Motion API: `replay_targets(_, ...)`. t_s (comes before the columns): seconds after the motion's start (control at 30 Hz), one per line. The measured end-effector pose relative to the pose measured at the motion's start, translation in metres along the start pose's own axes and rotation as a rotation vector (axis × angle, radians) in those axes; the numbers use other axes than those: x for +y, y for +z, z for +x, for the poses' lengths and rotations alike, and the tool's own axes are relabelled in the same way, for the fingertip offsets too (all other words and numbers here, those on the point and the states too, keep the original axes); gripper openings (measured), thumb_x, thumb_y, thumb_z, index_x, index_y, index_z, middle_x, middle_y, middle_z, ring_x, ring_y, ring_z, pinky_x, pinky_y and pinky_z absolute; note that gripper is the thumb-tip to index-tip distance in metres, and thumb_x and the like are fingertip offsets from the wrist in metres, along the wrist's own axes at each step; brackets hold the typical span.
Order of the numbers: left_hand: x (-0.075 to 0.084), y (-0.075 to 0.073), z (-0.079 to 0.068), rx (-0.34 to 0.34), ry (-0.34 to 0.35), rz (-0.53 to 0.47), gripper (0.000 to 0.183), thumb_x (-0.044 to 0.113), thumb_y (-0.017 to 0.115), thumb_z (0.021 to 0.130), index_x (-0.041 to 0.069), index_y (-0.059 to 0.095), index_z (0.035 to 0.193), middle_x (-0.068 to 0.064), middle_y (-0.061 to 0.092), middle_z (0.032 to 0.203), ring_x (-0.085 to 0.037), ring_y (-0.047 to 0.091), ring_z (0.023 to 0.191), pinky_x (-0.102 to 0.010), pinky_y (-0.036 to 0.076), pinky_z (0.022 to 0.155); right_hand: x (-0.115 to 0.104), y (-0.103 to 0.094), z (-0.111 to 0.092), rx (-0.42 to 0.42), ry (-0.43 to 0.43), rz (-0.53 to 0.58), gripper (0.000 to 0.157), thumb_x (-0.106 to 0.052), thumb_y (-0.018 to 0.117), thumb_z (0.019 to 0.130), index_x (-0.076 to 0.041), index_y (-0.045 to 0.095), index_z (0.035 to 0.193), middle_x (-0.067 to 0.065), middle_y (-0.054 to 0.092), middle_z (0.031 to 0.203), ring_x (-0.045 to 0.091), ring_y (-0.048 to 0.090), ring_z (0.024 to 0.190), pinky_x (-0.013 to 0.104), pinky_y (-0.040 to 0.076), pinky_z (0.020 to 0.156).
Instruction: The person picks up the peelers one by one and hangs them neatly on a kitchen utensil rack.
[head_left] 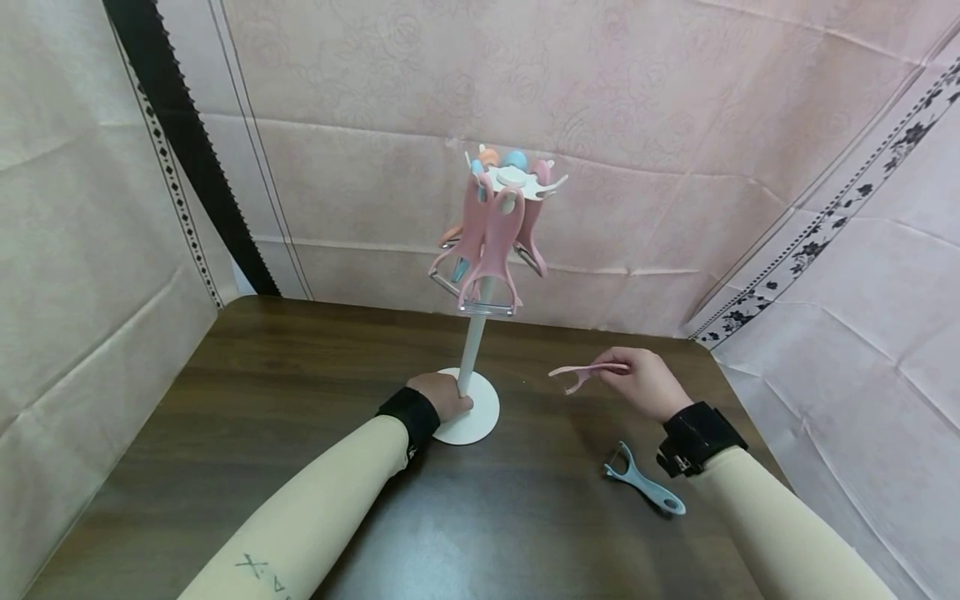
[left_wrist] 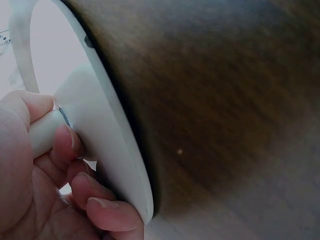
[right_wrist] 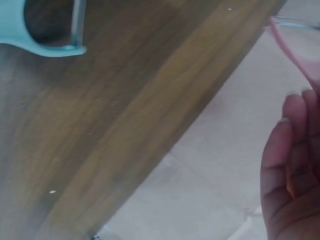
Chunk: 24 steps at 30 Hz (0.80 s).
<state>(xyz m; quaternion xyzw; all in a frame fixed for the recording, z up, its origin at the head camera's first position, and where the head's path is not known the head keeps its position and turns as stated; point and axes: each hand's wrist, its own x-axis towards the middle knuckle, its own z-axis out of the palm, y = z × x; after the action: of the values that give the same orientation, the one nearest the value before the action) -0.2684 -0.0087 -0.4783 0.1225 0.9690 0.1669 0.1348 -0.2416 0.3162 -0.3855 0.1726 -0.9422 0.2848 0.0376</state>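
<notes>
A white stand with a post (head_left: 474, 342) and round base (head_left: 480, 421) bears several hanging Y-shaped peelers (head_left: 497, 242), pink, blue and orange, on its top hooks. My left hand (head_left: 441, 395) grips the post low down, just above the base; the left wrist view shows its fingers (left_wrist: 67, 142) curled around the post. To the right, my right hand (head_left: 643, 383) pinches a pink peeler (head_left: 579, 372) above the table, its forked head pointing left toward the stand. A light blue peeler (head_left: 647, 483) lies on the table below the right hand.
The stand rises from a dark wooden table (head_left: 300, 467). Pale patterned cloth (head_left: 360, 167) hangs behind the table and at both sides. A black strip (head_left: 195, 150) runs down the cloth at the back left.
</notes>
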Motion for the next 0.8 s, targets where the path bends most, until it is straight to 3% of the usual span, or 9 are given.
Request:
replay_targets(0.1,0.001,-0.002,-0.004,0.0,0.007,-0.013,0.036,0.039,0.059,0.09,0.007,0.072,0.079,0.0,0.061,0.065,-0.019,0.057,0.065,-0.034,0.045,0.066,-0.008,-0.002,0.003,0.027,-0.029,-0.013,0.008,-0.012,0.069,0.089,-0.015,0.074,0.096,-0.001,0.07,0.09,0.015,0.059,0.076,0.031,0.047,0.068)
replay_targets(0.2,0.0,-0.002,-0.006,0.003,0.018,-0.022,0.036,0.038,0.059,0.09,0.008,0.072,0.077,0.0,0.061,0.064,-0.019,0.057,0.064,-0.034,0.045,0.065,-0.016,-0.006,0.007,0.036,-0.034,-0.007,0.009,-0.016,0.068,0.09,-0.015,0.073,0.098,-0.001,0.065,0.084,0.017,0.054,0.07,0.03,0.043,0.062)
replay_targets(0.5,-0.003,0.003,0.002,-0.003,0.019,-0.017,0.036,0.04,0.06,0.09,0.008,0.072,0.078,0.0,0.061,0.063,-0.019,0.057,0.064,-0.035,0.045,0.065,-0.037,-0.022,0.017,0.072,-0.08,0.0,0.017,-0.014,0.053,0.1,-0.004,0.06,0.111,0.007,0.049,0.079,0.02,0.043,0.061,0.03,0.036,0.053)
replay_targets(0.8,0.0,-0.001,-0.001,-0.012,0.017,0.001,0.037,0.04,0.059,0.091,0.008,0.071,0.075,0.0,0.06,0.062,-0.019,0.056,0.063,-0.034,0.044,0.063,-0.065,-0.038,0.026,0.163,-0.125,-0.029,0.022,-0.026,0.049,0.102,-0.006,0.058,0.101,0.007,0.047,0.077,0.02,0.042,0.062,0.031,0.035,0.054)
